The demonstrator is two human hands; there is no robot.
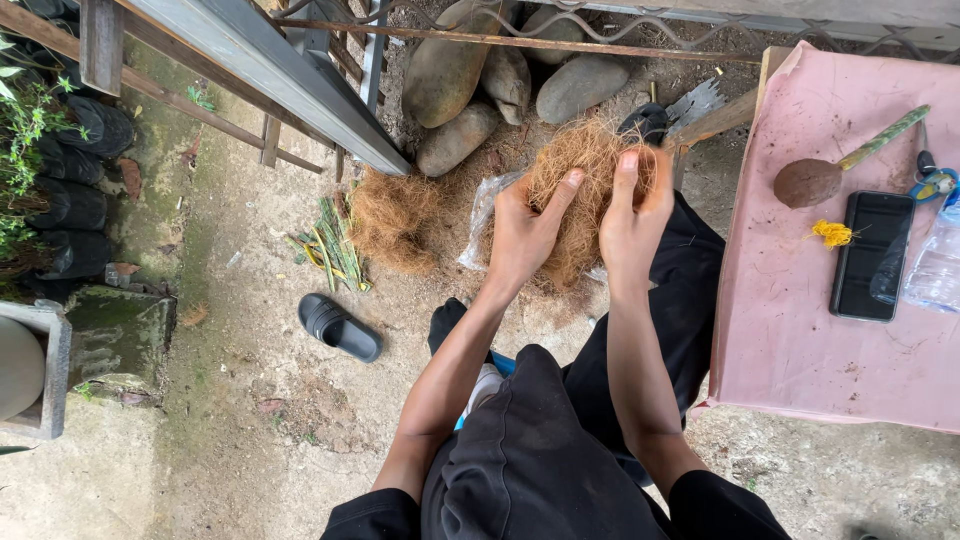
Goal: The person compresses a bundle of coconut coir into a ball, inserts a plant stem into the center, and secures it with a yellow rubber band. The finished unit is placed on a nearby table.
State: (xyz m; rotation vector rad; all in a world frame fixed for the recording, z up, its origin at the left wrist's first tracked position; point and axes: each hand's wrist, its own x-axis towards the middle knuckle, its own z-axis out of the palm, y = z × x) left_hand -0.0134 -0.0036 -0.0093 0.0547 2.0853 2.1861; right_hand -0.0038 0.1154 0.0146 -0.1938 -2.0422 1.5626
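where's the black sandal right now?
Head view, lower left of centre: the black sandal lies on the dirt ground, just below the green stalk scraps and left of the person's left hand.

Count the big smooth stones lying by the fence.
5 show. A large upright stone, a smaller stone beside it, a low stone in front, a broad stone to the right, and a rear stone. The fibre clump may hide more.
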